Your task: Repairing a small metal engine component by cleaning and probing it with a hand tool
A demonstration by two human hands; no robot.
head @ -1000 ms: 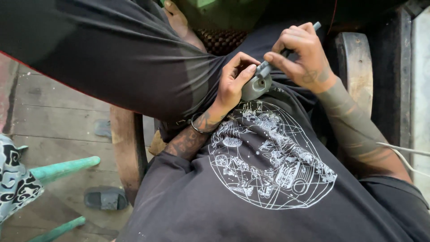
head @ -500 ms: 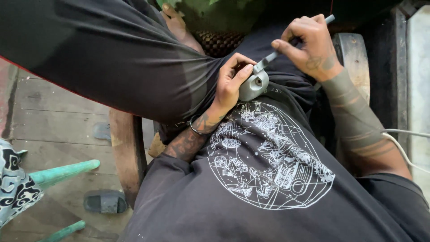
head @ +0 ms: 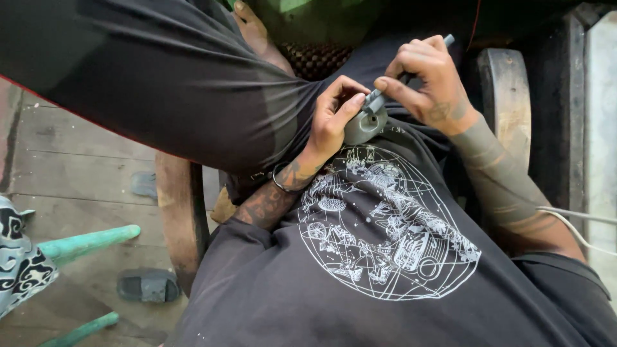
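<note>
My left hand (head: 334, 119) grips a small grey rounded metal object (head: 364, 125), pressed against my black shirt with a white round print (head: 385, 225). My right hand (head: 429, 80) holds a thin grey tool (head: 376, 101) like a pen, its tip touching the top of the grey object. The tool's far end pokes out above my knuckles. A thin bracelet circles my left wrist.
Curved wooden chair arms stand at left (head: 183, 212) and right (head: 508, 103). Below lies a plank floor with a dark sandal (head: 146, 284), green poles (head: 87, 243) and patterned cloth (head: 19, 263). A white cable (head: 578, 218) runs at the right.
Both hands stay on the grey object and the tool. The right hand has shifted slightly, changing the tool's angle against the object.
</note>
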